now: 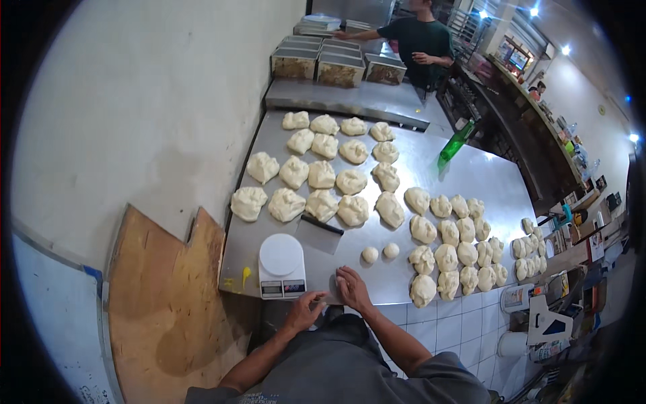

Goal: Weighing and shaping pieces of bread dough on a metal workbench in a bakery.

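My left hand (pixel 306 312) is at the table's near edge, just below the white kitchen scale (pixel 281 254); its fingers are loosely bent, thumb apart, with nothing seen in them. To its right, my right hand (pixel 352 289) rests at the edge of the steel table (pixel 350 249), fingers stretched forward and holding nothing visible. Nothing lies on the scale's round plate. Behind the scale is a dough scraper (pixel 319 237) with a black handle. Two small round dough balls (pixel 370 254) sit ahead of my right hand. Rows of larger dough lumps (pixel 322 174) cover the table's far left part.
More dough pieces (pixel 446 257) stand in rows at the right. A green bottle (pixel 456 145) is farther back. Metal baking tins (pixel 340 69) stack on a raised steel shelf (pixel 343 101). A person (pixel 424 47) in a dark shirt stands behind. A wall (pixel 155 121) borders the left.
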`<move>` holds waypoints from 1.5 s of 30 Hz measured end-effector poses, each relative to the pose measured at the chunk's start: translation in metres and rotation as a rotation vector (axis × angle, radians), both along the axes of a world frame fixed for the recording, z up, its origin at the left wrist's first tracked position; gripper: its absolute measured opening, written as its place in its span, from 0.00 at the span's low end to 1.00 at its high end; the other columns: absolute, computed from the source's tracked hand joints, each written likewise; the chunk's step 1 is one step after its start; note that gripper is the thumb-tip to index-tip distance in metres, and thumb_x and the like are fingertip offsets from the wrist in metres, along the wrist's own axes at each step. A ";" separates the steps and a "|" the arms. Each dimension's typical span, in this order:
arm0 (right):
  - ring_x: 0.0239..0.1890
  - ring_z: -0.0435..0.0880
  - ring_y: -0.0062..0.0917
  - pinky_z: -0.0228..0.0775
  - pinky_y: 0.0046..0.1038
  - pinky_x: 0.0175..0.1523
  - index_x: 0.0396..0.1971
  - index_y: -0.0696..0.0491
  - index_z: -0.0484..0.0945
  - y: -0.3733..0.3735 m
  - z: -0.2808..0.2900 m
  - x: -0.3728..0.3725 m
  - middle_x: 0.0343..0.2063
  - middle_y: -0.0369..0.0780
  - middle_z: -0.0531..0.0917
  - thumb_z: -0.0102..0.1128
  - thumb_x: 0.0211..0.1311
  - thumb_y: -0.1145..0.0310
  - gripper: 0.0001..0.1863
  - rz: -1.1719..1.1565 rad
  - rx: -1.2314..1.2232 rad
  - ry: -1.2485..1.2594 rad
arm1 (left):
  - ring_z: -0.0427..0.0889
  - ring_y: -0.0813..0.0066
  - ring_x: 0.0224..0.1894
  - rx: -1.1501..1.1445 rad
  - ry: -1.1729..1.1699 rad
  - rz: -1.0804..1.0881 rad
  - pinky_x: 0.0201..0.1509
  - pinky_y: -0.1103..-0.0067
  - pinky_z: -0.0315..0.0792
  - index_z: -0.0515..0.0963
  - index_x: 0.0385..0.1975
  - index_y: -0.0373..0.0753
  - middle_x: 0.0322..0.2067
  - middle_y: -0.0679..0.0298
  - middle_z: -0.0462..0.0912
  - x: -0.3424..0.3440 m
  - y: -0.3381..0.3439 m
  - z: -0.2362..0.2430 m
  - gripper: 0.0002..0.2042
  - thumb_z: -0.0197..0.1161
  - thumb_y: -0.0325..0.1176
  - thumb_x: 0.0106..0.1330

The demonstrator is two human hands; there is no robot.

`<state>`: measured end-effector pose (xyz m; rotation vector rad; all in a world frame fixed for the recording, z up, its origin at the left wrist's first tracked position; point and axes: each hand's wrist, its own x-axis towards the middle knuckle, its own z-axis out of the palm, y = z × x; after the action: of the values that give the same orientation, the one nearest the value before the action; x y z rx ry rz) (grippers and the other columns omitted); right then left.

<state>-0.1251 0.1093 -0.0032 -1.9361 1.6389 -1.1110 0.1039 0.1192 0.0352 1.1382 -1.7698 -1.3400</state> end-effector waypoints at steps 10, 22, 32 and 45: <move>0.57 0.85 0.45 0.78 0.38 0.62 0.56 0.58 0.86 0.014 0.043 -0.050 0.58 0.48 0.86 0.62 0.73 0.66 0.18 0.083 0.276 0.023 | 0.86 0.55 0.49 -0.501 -0.128 -0.046 0.57 0.71 0.79 0.80 0.63 0.36 0.54 0.54 0.86 -0.091 -0.047 -0.028 0.24 0.68 0.27 0.64; 0.41 0.90 0.42 0.81 0.37 0.48 0.57 0.58 0.85 -0.004 0.046 -0.085 0.45 0.47 0.91 0.65 0.70 0.66 0.19 0.114 0.538 -0.115 | 0.86 0.53 0.50 -0.116 -0.180 -0.225 0.56 0.69 0.79 0.80 0.63 0.37 0.55 0.55 0.86 -0.092 -0.053 -0.021 0.28 0.72 0.30 0.60; 0.42 0.91 0.42 0.81 0.37 0.47 0.61 0.59 0.82 -0.031 0.045 -0.118 0.46 0.47 0.91 0.66 0.71 0.65 0.23 0.254 0.523 -0.124 | 0.84 0.53 0.52 -0.284 -0.367 -0.287 0.57 0.67 0.79 0.83 0.59 0.40 0.54 0.57 0.86 -0.122 -0.058 0.002 0.25 0.74 0.33 0.59; 0.49 0.90 0.41 0.81 0.40 0.53 0.63 0.58 0.80 -0.041 0.041 -0.130 0.53 0.48 0.89 0.67 0.70 0.64 0.24 0.265 0.499 -0.134 | 0.84 0.54 0.52 0.108 -0.466 -0.235 0.56 0.68 0.79 0.84 0.57 0.39 0.52 0.56 0.86 -0.126 -0.075 0.037 0.23 0.73 0.32 0.60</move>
<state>-0.2552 0.0688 0.0376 -1.6488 1.3739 -0.6367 -0.0218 0.0437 0.0724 1.4252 -2.2427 -1.3983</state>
